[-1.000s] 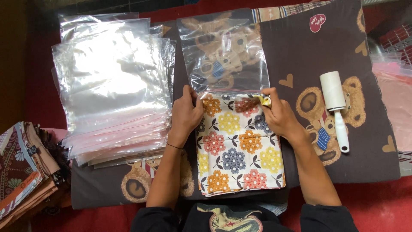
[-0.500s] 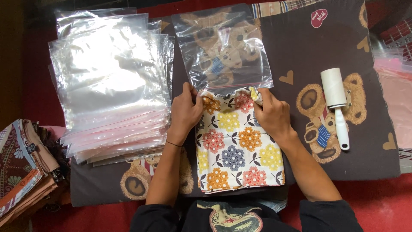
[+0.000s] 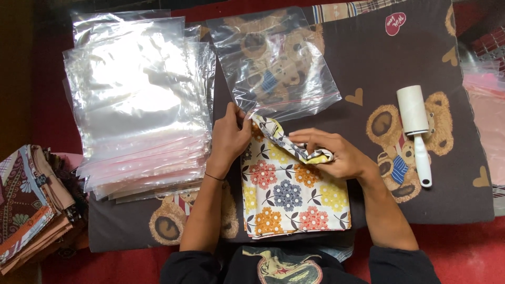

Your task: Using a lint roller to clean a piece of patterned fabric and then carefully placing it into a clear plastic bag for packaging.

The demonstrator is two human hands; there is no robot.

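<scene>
Floral folded cloth: left hand pins it, right hand pinches its corner.

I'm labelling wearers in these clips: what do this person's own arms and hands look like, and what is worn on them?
Both hands are bare: left hand, right hand, no gloves or rings visible. A thin dark band circles the left wrist. Forearms are uncovered; dark sleeves are pushed up near the elbows.

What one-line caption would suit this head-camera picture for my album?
Two hands, left hand and right hand, fold back a floral cloth below a clear zip bag.
</scene>
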